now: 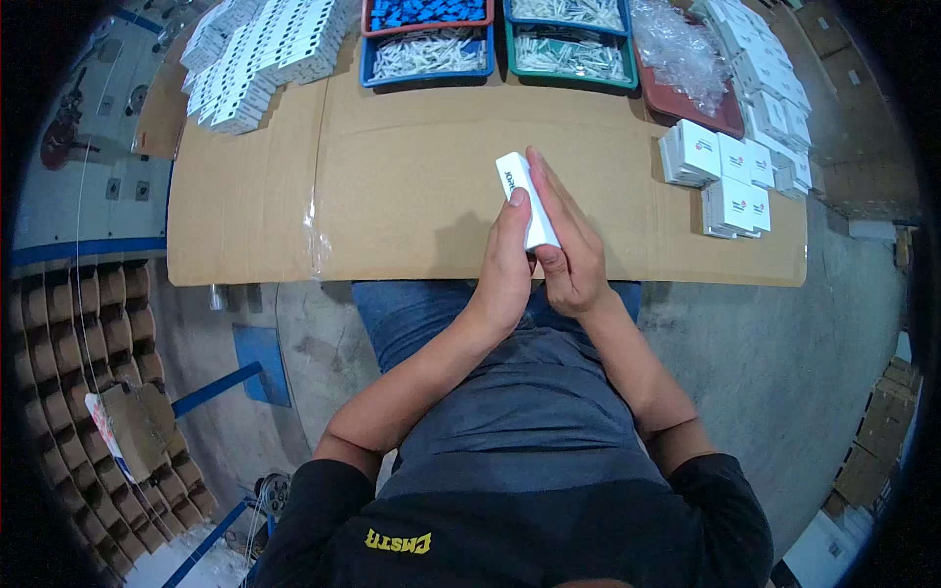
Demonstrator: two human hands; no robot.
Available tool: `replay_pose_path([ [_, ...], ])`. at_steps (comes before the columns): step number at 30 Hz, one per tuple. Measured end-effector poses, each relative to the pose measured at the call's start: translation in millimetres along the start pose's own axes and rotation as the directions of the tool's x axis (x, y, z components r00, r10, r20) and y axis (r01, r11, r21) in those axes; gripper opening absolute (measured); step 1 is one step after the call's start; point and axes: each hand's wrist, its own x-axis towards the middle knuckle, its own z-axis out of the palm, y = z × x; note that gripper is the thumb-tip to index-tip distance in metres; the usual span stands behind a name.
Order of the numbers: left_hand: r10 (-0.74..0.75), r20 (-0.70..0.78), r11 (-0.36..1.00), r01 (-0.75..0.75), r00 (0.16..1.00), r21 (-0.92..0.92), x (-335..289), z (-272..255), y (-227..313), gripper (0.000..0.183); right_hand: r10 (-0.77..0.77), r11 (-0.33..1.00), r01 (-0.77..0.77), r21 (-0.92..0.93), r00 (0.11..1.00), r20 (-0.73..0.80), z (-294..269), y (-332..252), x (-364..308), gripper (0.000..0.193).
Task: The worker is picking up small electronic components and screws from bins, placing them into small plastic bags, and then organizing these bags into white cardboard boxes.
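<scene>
A small white box [527, 199] with dark print on one face is held between my two hands, above the front part of the cardboard-covered table. My left hand [506, 257] grips it from the left, thumb pressed on the printed face. Along its right side lies my right hand [572, 250], fingers stretched upward together and thumb bent in near the box's lower end. The box leans a little, its top end toward the upper left. Its back and much of its sides are hidden by my palms.
Stacked white boxes [277, 57] fill the back left. Trays at the back hold blue pieces [428, 12] and white slender pieces [431, 57]. A red tray [726, 116] bears clear plastic bags [683, 57]. White boxes [727, 204] stand at the right, with taller stacks behind.
</scene>
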Motion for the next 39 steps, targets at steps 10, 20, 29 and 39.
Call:
replay_pose_path([
  [10, 0.049, -0.086, 0.999, -0.049, 0.995, 0.004, 2, -3, -14, 0.054, -0.028, 0.999, 0.032, 0.04, 0.995, -0.1, 13, 7, -4, 0.069],
  [20, 0.007, -0.138, 0.998, -0.017, 0.99, -0.069, 2, -4, -20, 0.056, -0.009, 0.994, 0.026, 0.102, 0.987, -0.162, 26, 17, -11, 0.067],
  [29, 0.025, -0.145, 0.994, -0.039, 0.989, -0.097, 0, 2, -10, 0.055, 0.018, 0.986, 0.01, 0.167, 0.986, -0.165, 30, 16, -9, 0.066],
  [39, 0.2, 0.065, 0.917, -0.21, 0.978, 0.338, 10, -13, -11, 0.069, 0.253, 0.924, -0.241, 0.296, 0.968, -0.003, 9, 19, -11, 0.101],
])
